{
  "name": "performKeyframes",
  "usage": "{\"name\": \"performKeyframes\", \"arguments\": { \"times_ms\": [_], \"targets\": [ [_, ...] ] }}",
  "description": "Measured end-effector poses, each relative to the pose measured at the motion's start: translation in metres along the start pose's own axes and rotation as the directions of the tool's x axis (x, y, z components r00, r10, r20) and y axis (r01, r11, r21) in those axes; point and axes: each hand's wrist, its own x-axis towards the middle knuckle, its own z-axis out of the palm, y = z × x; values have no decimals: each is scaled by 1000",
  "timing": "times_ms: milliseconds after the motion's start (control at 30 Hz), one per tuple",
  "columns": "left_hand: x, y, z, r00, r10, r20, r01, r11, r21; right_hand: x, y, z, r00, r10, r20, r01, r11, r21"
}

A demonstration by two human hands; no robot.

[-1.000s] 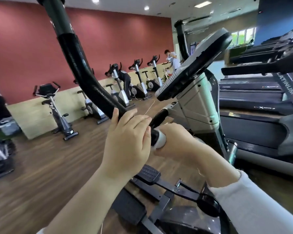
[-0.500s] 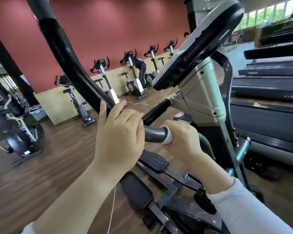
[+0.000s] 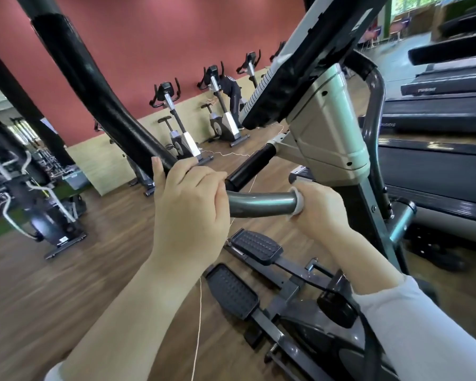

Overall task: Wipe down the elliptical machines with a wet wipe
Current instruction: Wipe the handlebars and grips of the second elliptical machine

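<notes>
Well off to the left of the grip stands another elliptical (image 3: 39, 204) on the wooden floor (image 3: 66, 284). Nearer, a thick black padded arm (image 3: 94, 92) sweeps down from the upper left into the left hand (image 3: 187, 210), whose fingers are curled round its lower end, thumb raised along the padding. Behind that hand, exercise bikes (image 3: 176, 127) line a red wall (image 3: 149, 37). A thin white string (image 3: 198, 325) hangs below the left wrist. From the left hand a grey metal tube (image 3: 261, 204) runs rightward, and a short black handgrip (image 3: 248, 166) slants just above it. At the tube's right end the wet wipe (image 3: 300, 204) shows as a white rim wrapped round the metal, and the right hand (image 3: 319, 210) is closed tight over it, clamping wipe to tube. Two ribbed pedals (image 3: 256, 247) lie below both hands. Above the right hand rises the silver post (image 3: 330, 127) carrying the tilted console (image 3: 313, 50). Further right stand treadmills (image 3: 437, 111); their white lettering is too blurred to read.
</notes>
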Motion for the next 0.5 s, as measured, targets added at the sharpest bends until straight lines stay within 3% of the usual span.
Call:
{"name": "performKeyframes", "arguments": {
  "times_ms": [133,267,367,500],
  "targets": [
    [-1,1,1,1000,-10,8,10,1000,6,1,-55,-8,969,-245,-7,246,969,3],
    [-2,4,-1,999,-30,25,30,999,24,-2,-72,2,932,-329,-154,349,927,138],
    [-1,14,-5,998,-41,57,36,995,90,-1,-54,6,929,-323,-181,354,919,176],
    [0,42,3,988,17,156,-45,982,181,-2,-12,9,966,-197,-166,216,971,102]
  ]
}}
